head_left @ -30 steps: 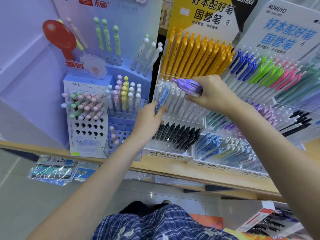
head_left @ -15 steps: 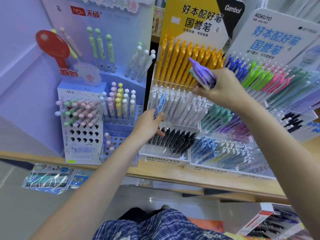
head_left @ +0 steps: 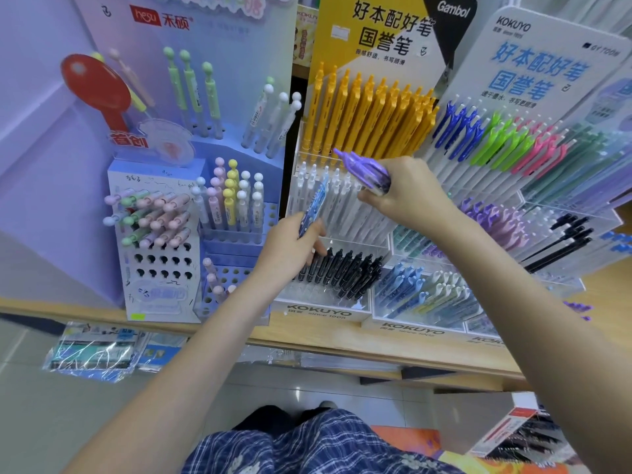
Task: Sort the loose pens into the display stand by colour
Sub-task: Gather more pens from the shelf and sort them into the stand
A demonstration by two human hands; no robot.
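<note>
Mid-sort: right hand (head_left: 407, 196) grips purple pens (head_left: 364, 169) above white row of display stand (head_left: 342, 314); left hand (head_left: 290, 248) pinches blue pen (head_left: 313, 210). Next: carry purples right to purple row (head_left: 496, 220).

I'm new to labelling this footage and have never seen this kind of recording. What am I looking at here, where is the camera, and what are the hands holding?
There is no machine here: a person wears a wide-angle camera on the head, looking forward and down at their own bare arms. They stand at a wooden shelf of pen display stands. The left hand holds a blue pen in front of a row of white pens. The right hand grips a bunch of purple pens. Behind are yellow pens, below are black pens, and a pastel pen stand sits to the left.
</note>
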